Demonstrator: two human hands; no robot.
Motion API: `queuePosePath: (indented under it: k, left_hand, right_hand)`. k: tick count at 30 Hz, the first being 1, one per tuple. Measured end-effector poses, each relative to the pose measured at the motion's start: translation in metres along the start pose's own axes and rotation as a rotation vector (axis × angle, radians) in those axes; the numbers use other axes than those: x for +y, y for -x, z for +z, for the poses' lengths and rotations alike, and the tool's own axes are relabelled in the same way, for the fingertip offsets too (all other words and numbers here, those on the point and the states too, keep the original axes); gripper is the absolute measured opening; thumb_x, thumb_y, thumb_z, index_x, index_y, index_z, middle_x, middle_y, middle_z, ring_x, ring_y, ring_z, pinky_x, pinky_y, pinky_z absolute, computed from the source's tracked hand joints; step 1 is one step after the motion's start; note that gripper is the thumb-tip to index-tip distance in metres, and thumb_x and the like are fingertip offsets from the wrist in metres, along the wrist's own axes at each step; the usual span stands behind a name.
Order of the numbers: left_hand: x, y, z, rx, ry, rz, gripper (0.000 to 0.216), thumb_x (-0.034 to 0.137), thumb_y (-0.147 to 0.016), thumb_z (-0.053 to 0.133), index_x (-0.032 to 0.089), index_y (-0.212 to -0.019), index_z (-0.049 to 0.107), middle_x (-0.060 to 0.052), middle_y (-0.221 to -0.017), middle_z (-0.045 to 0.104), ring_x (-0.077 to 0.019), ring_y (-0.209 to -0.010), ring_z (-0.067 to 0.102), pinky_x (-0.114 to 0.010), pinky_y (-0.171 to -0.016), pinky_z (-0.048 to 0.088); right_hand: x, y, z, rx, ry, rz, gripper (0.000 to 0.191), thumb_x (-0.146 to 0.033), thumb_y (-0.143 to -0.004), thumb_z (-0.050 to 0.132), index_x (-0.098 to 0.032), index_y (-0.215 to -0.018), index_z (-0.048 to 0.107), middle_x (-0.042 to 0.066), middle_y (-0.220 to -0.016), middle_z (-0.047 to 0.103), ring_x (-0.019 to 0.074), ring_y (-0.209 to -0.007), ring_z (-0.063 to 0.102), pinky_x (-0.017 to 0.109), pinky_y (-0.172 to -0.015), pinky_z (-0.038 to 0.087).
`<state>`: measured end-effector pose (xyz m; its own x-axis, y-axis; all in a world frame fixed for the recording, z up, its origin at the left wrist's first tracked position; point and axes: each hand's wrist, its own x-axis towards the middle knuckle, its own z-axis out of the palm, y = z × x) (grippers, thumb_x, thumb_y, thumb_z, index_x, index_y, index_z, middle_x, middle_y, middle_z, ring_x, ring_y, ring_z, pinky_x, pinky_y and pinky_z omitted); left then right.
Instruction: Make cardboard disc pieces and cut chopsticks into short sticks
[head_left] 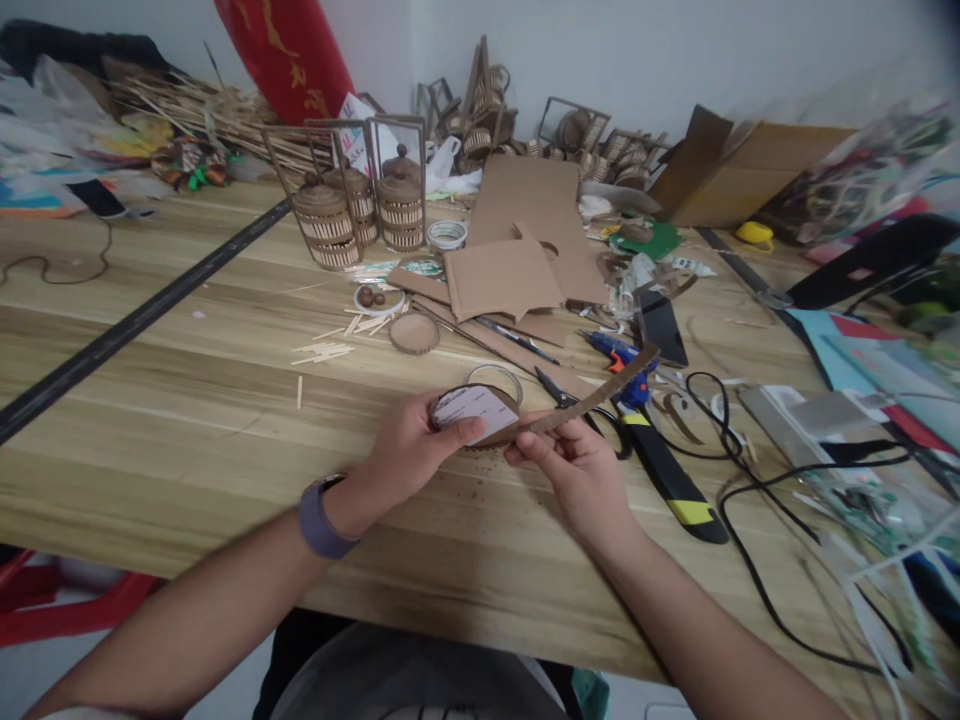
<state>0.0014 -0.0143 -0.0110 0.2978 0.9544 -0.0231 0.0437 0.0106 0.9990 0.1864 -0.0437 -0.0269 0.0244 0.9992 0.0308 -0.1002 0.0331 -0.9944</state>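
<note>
My left hand (420,440) grips a round cardboard disc (480,408) with a white printed label on its upper face, the thumb pressed on top. A narrow brown cardboard strip (592,395) runs from the disc's right edge up to the right. Near the disc, my right hand (574,460) pinches this strip between thumb and fingers. Just behind the disc lies a ring (499,375), partly hidden. Black scissors (574,400) rest behind the strip. Brown crumbs are scattered on the table below the disc.
A blue glue gun (626,365) and its black cord lie at the right. Cardboard sheets (502,275), small sticks (322,352) and a shallow round cardboard piece (414,333) are beyond my hands. Lantern-like stick models (326,225) stand at the back. A dark strip (150,310) crosses the left.
</note>
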Motion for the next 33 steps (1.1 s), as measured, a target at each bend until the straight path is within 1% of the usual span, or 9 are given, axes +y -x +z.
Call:
queuePosePath:
  k: [3,6,10,14,19,22,27,31,33]
  left_hand:
    - [0.0,0.0,-0.001,-0.02,0.003,0.001,0.027,0.037,-0.079,0.069,0.014,-0.093,0.071,-0.003,-0.088,0.073,-0.0191,-0.084,0.065,-0.027,-0.076,0.049]
    - [-0.005,-0.002,-0.001,0.012,0.042,-0.017,0.028,0.037,-0.076,0.072,0.014,-0.092,0.071,-0.003,-0.088,0.073,-0.0191,-0.083,0.064,-0.028,-0.076,0.049]
    - [-0.014,-0.007,-0.002,0.073,0.284,-0.028,0.027,0.035,-0.071,0.077,0.016,-0.088,0.071,-0.001,-0.088,0.073,-0.0176,-0.083,0.063,-0.028,-0.079,0.048]
    - [-0.013,-0.011,-0.001,0.137,0.521,-0.047,0.03,0.032,-0.063,0.083,0.016,-0.086,0.071,-0.001,-0.083,0.073,-0.0185,-0.083,0.064,-0.029,-0.081,0.049]
    - [-0.005,-0.013,0.0,0.151,0.68,-0.062,0.034,0.031,-0.059,0.086,0.017,-0.085,0.069,-0.002,-0.083,0.073,-0.0213,-0.089,0.067,-0.032,-0.083,0.05]
    - [-0.004,-0.014,0.0,0.16,0.727,-0.067,0.034,0.029,-0.059,0.086,0.016,-0.086,0.069,-0.002,-0.084,0.073,-0.02,-0.089,0.067,-0.03,-0.082,0.051]
    - [-0.007,-0.013,-0.003,0.128,0.697,-0.055,0.032,0.031,-0.064,0.083,0.016,-0.089,0.069,-0.002,-0.084,0.072,-0.0185,-0.084,0.067,-0.029,-0.078,0.051]
    - [-0.01,-0.011,-0.004,0.102,0.529,-0.083,0.032,0.035,-0.065,0.081,0.015,-0.085,0.069,-0.002,-0.079,0.071,-0.0191,-0.078,0.065,-0.03,-0.075,0.049]
    - [-0.012,-0.01,-0.005,0.097,0.439,-0.084,0.032,0.037,-0.065,0.081,0.015,-0.085,0.069,-0.002,-0.081,0.071,-0.0192,-0.079,0.063,-0.03,-0.076,0.048]
  right_hand:
    - [0.0,0.0,0.0,-0.01,0.025,-0.006,0.027,-0.038,-0.07,0.08,-0.02,-0.086,0.066,-0.001,-0.064,0.071,0.0156,-0.058,0.069,0.029,-0.06,0.058]
    - [-0.001,0.0,0.0,-0.018,0.04,-0.022,0.027,-0.039,-0.072,0.079,-0.02,-0.087,0.066,-0.001,-0.063,0.07,0.0158,-0.058,0.069,0.029,-0.06,0.058]
    - [-0.002,0.0,0.0,-0.013,0.051,-0.033,0.028,-0.04,-0.073,0.078,-0.02,-0.087,0.066,-0.001,-0.062,0.07,0.0159,-0.058,0.069,0.029,-0.06,0.058]
    - [-0.003,0.0,0.001,-0.004,0.053,-0.011,0.03,-0.042,-0.072,0.078,-0.019,-0.086,0.065,0.0,-0.06,0.07,0.0163,-0.057,0.069,0.028,-0.06,0.057]
    - [-0.002,0.0,0.003,-0.001,0.029,0.011,0.032,-0.043,-0.07,0.079,-0.018,-0.085,0.065,0.0,-0.058,0.07,0.0161,-0.056,0.068,0.028,-0.058,0.056]
    - [0.0,-0.001,0.003,0.003,0.013,0.017,0.031,-0.041,-0.07,0.079,-0.019,-0.085,0.066,-0.001,-0.058,0.07,0.0155,-0.055,0.068,0.027,-0.057,0.055]
    - [0.001,-0.002,0.002,0.0,-0.003,0.025,0.029,-0.04,-0.07,0.08,-0.018,-0.084,0.066,-0.001,-0.058,0.07,0.0139,-0.055,0.068,0.024,-0.056,0.054]
    - [0.001,-0.002,0.001,0.014,-0.009,0.024,0.029,-0.039,-0.07,0.08,-0.018,-0.084,0.066,-0.001,-0.058,0.07,0.0134,-0.056,0.068,0.024,-0.058,0.055]
    - [0.001,-0.002,0.0,0.02,0.001,0.021,0.029,-0.039,-0.069,0.08,-0.018,-0.084,0.066,-0.001,-0.058,0.07,0.0139,-0.056,0.068,0.025,-0.058,0.055]
